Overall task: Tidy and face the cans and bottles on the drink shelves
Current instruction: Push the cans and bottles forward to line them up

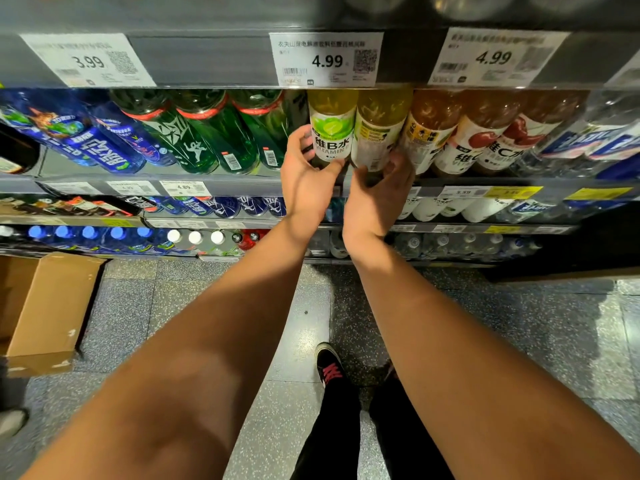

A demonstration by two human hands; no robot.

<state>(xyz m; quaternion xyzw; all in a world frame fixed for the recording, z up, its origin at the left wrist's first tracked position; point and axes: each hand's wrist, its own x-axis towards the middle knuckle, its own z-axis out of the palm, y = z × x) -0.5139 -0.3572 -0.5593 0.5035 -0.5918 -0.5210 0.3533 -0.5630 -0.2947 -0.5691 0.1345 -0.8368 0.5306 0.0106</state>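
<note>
Bottles are lined up on the shelf at hand height, and two yellow-green ones at its middle are being handled. One bottle with a green label, its front turned outward, is gripped by the left hand, thumb at its base and fingers curled round its left side. A second, the bottle beside it, shows its back label and barcode and is gripped low down by the right hand, fingers wrapped round its right side. Three green bottles are seen to the left and three amber bottles to the right. Three price tags are fixed to the rail above. One cardboard box is seen on the floor at left.
</note>
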